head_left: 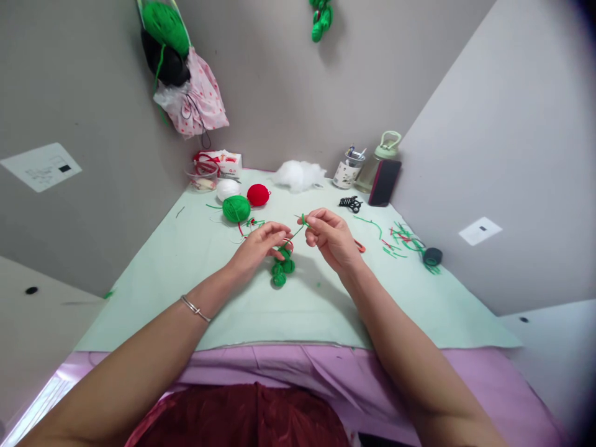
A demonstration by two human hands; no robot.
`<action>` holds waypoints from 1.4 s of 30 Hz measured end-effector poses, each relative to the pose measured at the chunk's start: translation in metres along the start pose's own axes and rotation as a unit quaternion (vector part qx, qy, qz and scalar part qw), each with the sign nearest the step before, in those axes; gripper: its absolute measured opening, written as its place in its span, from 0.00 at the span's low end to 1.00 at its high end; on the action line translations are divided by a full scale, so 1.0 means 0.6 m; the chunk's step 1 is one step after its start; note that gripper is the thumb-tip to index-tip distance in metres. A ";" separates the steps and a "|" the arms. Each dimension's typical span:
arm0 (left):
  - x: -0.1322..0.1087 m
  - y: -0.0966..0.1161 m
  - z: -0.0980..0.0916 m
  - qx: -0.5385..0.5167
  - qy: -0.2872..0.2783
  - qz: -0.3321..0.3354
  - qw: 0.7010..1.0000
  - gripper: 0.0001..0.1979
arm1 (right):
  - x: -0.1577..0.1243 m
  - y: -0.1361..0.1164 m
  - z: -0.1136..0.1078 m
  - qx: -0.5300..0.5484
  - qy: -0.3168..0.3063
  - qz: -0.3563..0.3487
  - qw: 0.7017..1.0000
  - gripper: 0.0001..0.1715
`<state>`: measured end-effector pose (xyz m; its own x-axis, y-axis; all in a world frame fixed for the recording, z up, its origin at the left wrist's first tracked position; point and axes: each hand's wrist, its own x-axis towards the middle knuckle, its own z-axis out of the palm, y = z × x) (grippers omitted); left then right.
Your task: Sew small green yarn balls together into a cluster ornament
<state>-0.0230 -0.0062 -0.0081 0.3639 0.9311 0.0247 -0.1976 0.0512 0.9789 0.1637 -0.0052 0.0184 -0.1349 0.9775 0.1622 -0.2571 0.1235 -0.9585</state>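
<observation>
My left hand (261,242) is closed, with thumb and fingers pinching green yarn above a bunch of small green crocheted balls (279,273). This bunch hangs just below the fingers, close to the tabletop. A thin strand of green yarn (296,234) runs from there up to my right hand (331,236). The right fingers are closed on a green yarn loop (303,219) at the fingertips. A thin dark tip sticks out beside the loop; whether it is a hook or a needle I cannot tell.
Green (236,209), red (258,195) and white (228,190) yarn balls sit at the back left. White stuffing (299,176) lies behind. At right are a hair clip (351,203), phone (385,183), bottle (372,167), pen cup (348,171), yarn scraps (403,239) and black tape (433,256).
</observation>
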 end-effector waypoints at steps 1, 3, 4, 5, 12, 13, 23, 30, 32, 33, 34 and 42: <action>0.000 0.002 -0.001 0.006 0.016 0.013 1.000 0.14 | -0.001 -0.001 -0.001 -0.009 -0.005 -0.005 1.000 0.16; 0.000 0.004 -0.001 0.012 0.045 0.036 0.998 0.13 | -0.004 -0.002 0.000 -0.057 -0.014 -0.025 0.998 0.16; 0.000 0.005 -0.001 0.014 0.048 0.044 0.998 0.14 | -0.006 -0.002 0.002 -0.096 -0.014 -0.043 0.994 0.15; -0.001 0.005 0.000 0.016 0.040 0.049 0.998 0.15 | -0.009 -0.002 0.005 -0.139 -0.012 -0.066 0.988 0.15; -0.004 0.001 0.001 0.058 -0.042 0.062 0.995 0.13 | -0.015 0.004 0.018 -0.166 -0.065 -0.099 0.979 0.14; -0.003 0.002 0.000 0.059 -0.040 0.063 0.995 0.12 | -0.014 0.004 0.017 -0.150 -0.068 -0.081 0.983 0.14; 0.004 -0.009 -0.023 0.239 -0.014 0.094 0.966 0.08 | -0.006 -0.007 -0.002 -0.026 -0.040 0.012 0.999 0.20; 0.010 -0.017 -0.038 0.279 -0.023 0.090 0.956 0.03 | 0.009 -0.004 -0.023 -0.063 0.087 -0.010 0.994 0.21; 0.011 -0.010 -0.034 0.223 -0.010 0.059 0.973 0.06 | 0.011 0.002 -0.026 -0.086 0.083 -0.011 0.993 0.24; 0.011 -0.006 -0.031 0.189 -0.004 0.045 0.981 0.08 | 0.011 0.005 -0.027 -0.099 0.071 -0.010 0.992 0.23; 0.012 -0.002 -0.029 0.154 -0.001 0.032 0.988 0.10 | 0.010 0.008 -0.026 -0.115 0.056 -0.007 0.992 0.21; 0.011 0.008 -0.023 -0.024 -0.011 -0.019 0.999 0.14 | -0.006 0.008 -0.002 -0.264 -0.068 -0.003 0.962 0.22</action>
<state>-0.0344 0.0052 -0.0062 0.3913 0.9202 -0.0071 -0.2263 0.1037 0.9685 0.1643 -0.0077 0.0128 -0.2683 0.9494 0.1634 0.2585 0.2344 -0.9371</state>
